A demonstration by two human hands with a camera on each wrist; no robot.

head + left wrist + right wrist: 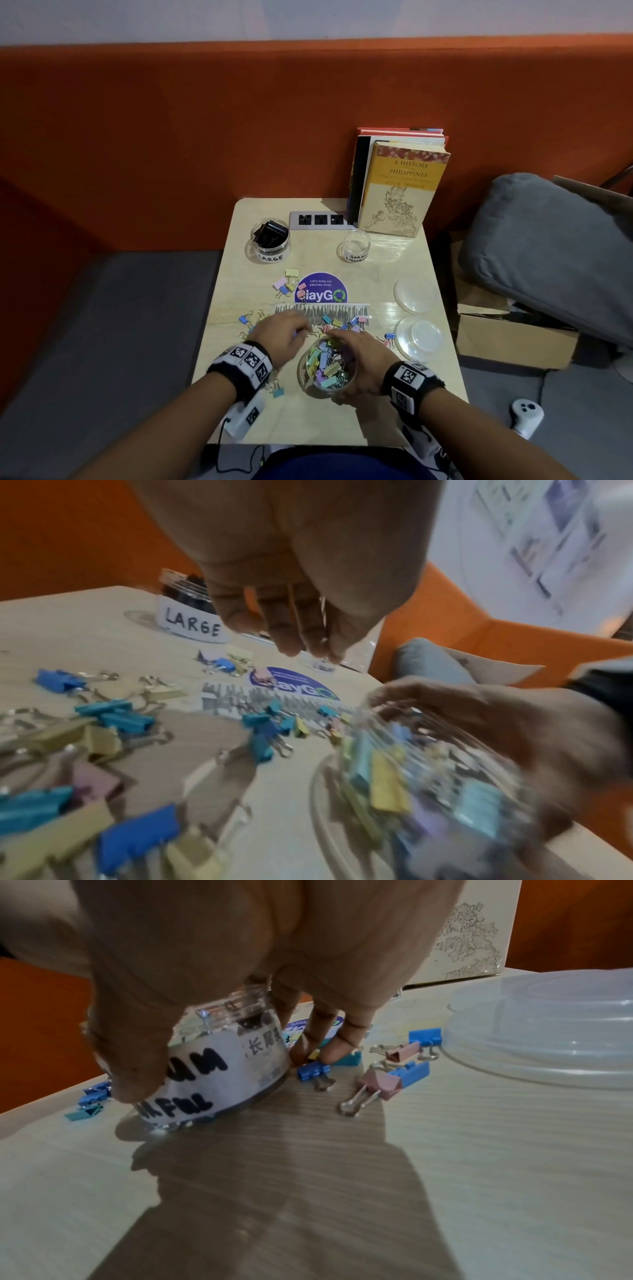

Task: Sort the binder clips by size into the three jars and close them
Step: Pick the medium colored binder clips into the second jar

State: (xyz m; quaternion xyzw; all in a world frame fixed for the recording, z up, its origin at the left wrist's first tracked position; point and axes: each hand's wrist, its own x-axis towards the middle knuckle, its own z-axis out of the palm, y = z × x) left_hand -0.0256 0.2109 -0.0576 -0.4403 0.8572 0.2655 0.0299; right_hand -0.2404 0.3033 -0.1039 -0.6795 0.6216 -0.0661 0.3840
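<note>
Right hand (359,363) grips clip-filled jar (327,368); left hand (284,334) above loose clips (113,718)

Pale wooden table (394,359) and the items resting on it.
Large jar (270,240) at 11 o'clock, small jar (355,245) and books (400,188) at 1, lids (419,334) at 3, medium jar (327,368) at 6, loose binder clips (287,284) and a round sticker (322,289) centrally.

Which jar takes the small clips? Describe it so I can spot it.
Start at the upright books at the table's far right. Just in front of them stands a clear jar. Unlike the jar of black clips to its left, it looks empty.
</note>
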